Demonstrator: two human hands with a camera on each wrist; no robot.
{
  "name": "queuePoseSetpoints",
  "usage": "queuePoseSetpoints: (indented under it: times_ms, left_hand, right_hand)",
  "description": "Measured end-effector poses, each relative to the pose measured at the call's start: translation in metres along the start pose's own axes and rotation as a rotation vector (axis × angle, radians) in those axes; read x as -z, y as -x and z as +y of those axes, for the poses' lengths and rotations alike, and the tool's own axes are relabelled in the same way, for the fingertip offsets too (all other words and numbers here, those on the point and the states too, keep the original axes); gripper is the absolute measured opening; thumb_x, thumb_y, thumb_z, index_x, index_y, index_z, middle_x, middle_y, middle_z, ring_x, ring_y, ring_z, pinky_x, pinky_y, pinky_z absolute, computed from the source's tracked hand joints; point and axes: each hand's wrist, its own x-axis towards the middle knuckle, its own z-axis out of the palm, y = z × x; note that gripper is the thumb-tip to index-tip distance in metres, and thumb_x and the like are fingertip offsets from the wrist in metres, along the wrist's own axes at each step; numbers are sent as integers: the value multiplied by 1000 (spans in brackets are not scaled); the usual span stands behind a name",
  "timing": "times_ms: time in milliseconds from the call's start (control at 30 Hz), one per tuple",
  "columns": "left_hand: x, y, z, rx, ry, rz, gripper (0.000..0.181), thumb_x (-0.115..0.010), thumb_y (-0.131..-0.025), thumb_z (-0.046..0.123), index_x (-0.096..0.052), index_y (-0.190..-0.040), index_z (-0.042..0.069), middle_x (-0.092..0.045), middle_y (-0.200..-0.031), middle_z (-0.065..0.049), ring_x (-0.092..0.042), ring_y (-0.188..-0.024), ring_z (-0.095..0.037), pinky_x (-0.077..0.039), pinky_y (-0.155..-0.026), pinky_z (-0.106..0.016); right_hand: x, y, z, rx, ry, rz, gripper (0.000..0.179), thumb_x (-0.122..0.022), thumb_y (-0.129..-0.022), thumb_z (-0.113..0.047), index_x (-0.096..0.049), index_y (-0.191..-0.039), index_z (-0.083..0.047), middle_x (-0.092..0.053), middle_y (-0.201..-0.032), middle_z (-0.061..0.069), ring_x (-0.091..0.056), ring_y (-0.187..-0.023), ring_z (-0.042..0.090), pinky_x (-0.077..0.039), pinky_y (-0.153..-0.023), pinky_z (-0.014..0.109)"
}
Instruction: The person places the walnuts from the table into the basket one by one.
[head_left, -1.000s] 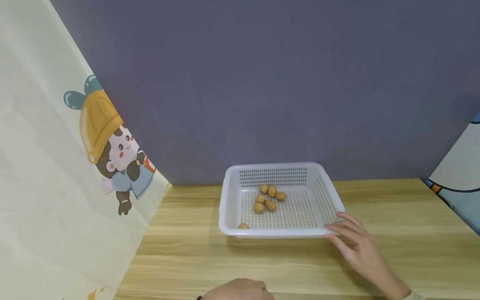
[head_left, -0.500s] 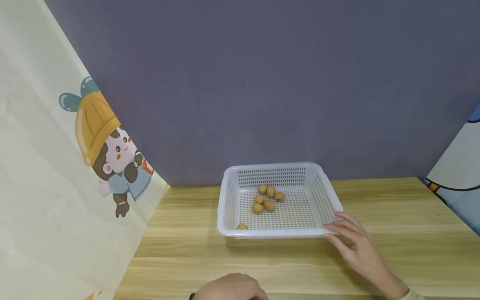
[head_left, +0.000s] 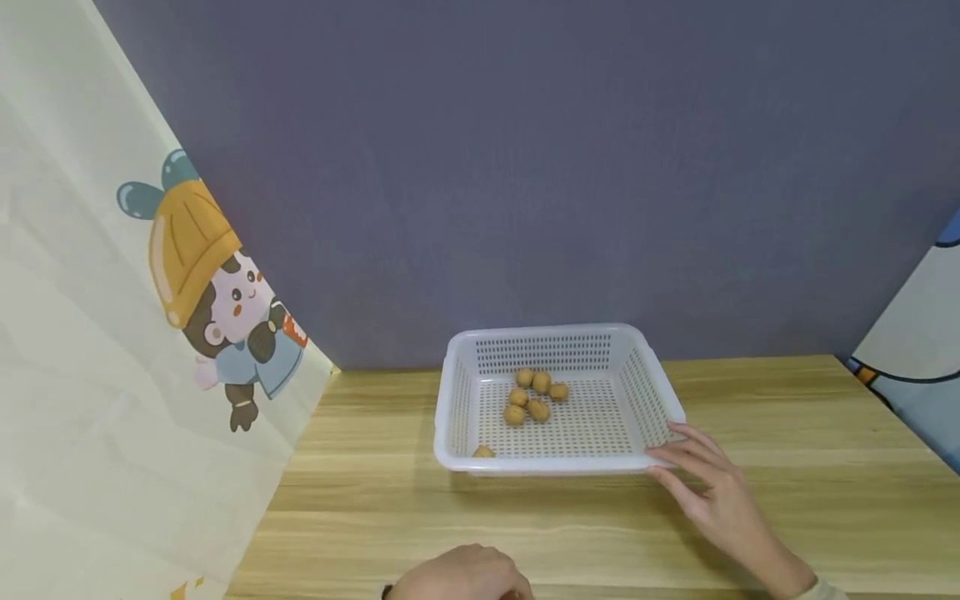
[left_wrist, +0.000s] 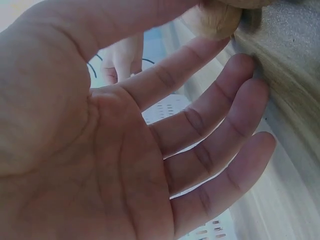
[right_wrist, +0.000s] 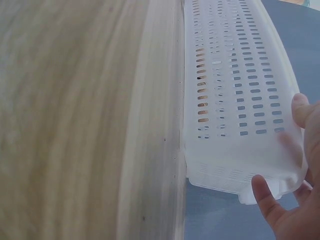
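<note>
In the head view a white plastic basket (head_left: 555, 467) stands on the wooden table, and several walnuts (head_left: 537, 409) lie in its left half. My right hand (head_left: 716, 496) grips the basket's near right corner, fingers over the rim and thumb in front; the right wrist view shows this hand (right_wrist: 302, 195) against the basket's wall (right_wrist: 240, 155). My left hand (head_left: 465, 575) is low at the bottom edge, its fingers mostly hidden there. The left wrist view shows that hand (left_wrist: 150, 135) with a walnut (left_wrist: 217, 20) pinched between thumb and index finger, close to the tabletop.
Behind the basket rises a dark grey-blue panel (head_left: 525, 167). A pale sheet with a cartoon figure (head_left: 240, 308) borders the left side. Wooden tabletop (head_left: 360, 500) extends around the basket. Beside the pinched walnut, another rounded tan thing (left_wrist: 255, 3) is cut off at the top.
My left hand has shifted slightly left and up in the head view, then stayed nearly still. The right hand keeps its grip on the basket's corner, and the walnuts in the basket have not moved.
</note>
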Motion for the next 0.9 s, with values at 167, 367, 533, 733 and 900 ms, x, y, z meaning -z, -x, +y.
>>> queuePoseSetpoints:
  times_ms: [167,367,533,733,900]
  left_hand:
    - [-3,-3,2,9,51,-20,14,-71,-98,30,-82,-103,25,-70,-85,25,-56,-78,15,-44,-70,-5]
    - [-5,-7,4,-38,45,-3,14,-69,-98,31,-80,-93,24,-61,-75,27,-51,-69,15,-43,-64,-4]
    - [-2,-12,4,-101,26,88,11,-72,-97,27,-81,-103,26,-70,-84,26,-51,-73,20,-42,-70,-1]
    - [6,-11,2,-139,59,188,26,-79,-97,30,-79,-122,26,-75,-103,24,-57,-86,19,-43,-79,1]
    - [14,-6,6,-127,114,264,29,-83,-93,29,-77,-122,27,-73,-106,25,-58,-90,16,-45,-80,-2]
  right_hand:
    - [0,2,1,4,-5,9,43,-88,-71,3,-83,-109,-14,-79,-104,7,-52,-143,5,-33,-123,14]
    - [1,4,-1,-55,14,-28,44,-89,-69,7,-83,-108,-13,-78,-104,7,-49,-143,1,-31,-123,12]
    - [1,3,0,-63,26,-40,44,-89,-70,7,-83,-108,-13,-78,-105,6,-50,-143,2,-31,-123,12]
    - [1,2,0,-56,23,-38,44,-89,-70,7,-83,-109,-14,-78,-104,6,-50,-143,2,-31,-122,11]
    - [1,1,-1,-18,0,-9,45,-88,-69,7,-83,-109,-14,-78,-103,6,-52,-143,4,-32,-122,12]
